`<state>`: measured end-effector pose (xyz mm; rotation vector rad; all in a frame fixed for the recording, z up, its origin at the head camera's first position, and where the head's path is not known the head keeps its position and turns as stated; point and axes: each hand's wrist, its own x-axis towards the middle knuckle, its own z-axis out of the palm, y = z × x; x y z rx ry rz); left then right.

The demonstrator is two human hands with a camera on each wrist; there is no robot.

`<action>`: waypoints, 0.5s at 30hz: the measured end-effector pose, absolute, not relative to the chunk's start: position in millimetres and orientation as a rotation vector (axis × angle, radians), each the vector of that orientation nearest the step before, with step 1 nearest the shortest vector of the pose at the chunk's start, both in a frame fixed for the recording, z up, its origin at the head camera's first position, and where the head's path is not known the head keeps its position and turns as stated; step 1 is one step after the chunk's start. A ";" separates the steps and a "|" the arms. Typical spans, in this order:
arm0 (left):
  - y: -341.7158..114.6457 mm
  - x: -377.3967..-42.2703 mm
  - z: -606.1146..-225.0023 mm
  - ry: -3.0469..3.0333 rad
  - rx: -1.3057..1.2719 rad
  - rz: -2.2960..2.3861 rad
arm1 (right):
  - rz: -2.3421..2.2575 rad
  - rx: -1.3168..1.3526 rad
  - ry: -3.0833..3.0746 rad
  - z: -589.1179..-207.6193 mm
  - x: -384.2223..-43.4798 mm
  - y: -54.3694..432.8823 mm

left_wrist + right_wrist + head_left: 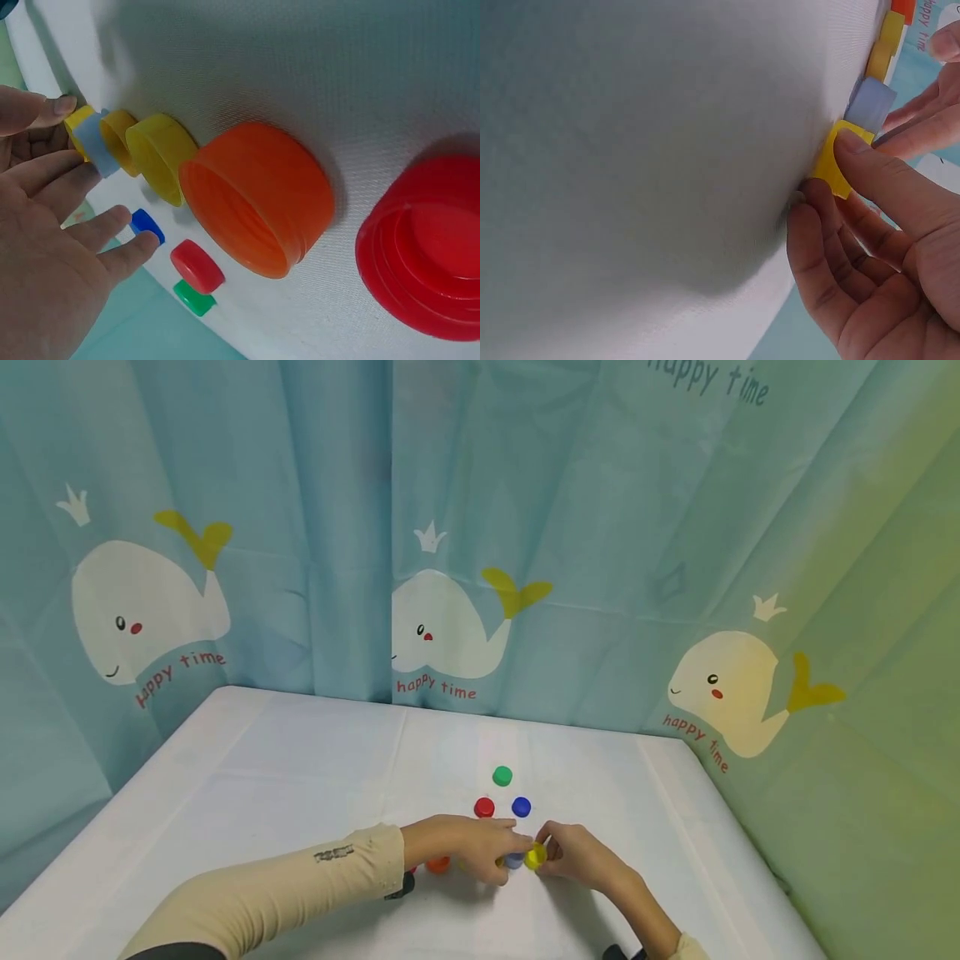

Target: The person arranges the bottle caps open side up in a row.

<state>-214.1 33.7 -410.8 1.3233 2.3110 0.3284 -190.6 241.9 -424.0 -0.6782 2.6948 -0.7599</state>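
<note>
Two hands [483, 847] [581, 858], right pinching yellow cap [535, 857] — curtain [345, 518] behind, lettering [437, 687] "happy time"

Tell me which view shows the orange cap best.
The left wrist view: the orange cap is large and whole, its hollow showing. The head view shows it small and partly covered; the right wrist view, only a cropped piece at the top edge.
</note>
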 end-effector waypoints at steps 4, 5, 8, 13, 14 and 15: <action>32.4 -213.9 -410.1 2.325 1.312 0.339 | -0.760 -0.707 2.682 -421.1 -190.5 243.5; 31.9 -214.0 -409.9 2.328 1.318 0.349 | -0.761 -0.696 2.672 -419.8 -190.2 243.7; 29.0 -216.0 -410.2 2.365 1.370 0.398 | -0.746 -0.686 2.683 -418.4 -192.1 245.6; 22.5 -219.4 -407.8 2.553 1.286 0.518 | -0.726 -0.702 2.816 -411.3 -199.5 245.8; 21.0 -220.1 -406.5 2.597 1.223 0.546 | -0.726 -0.695 2.847 -409.8 -201.4 244.7; 19.7 -221.3 -405.4 2.638 1.162 0.576 | -0.730 -0.682 2.872 -408.2 -203.0 243.3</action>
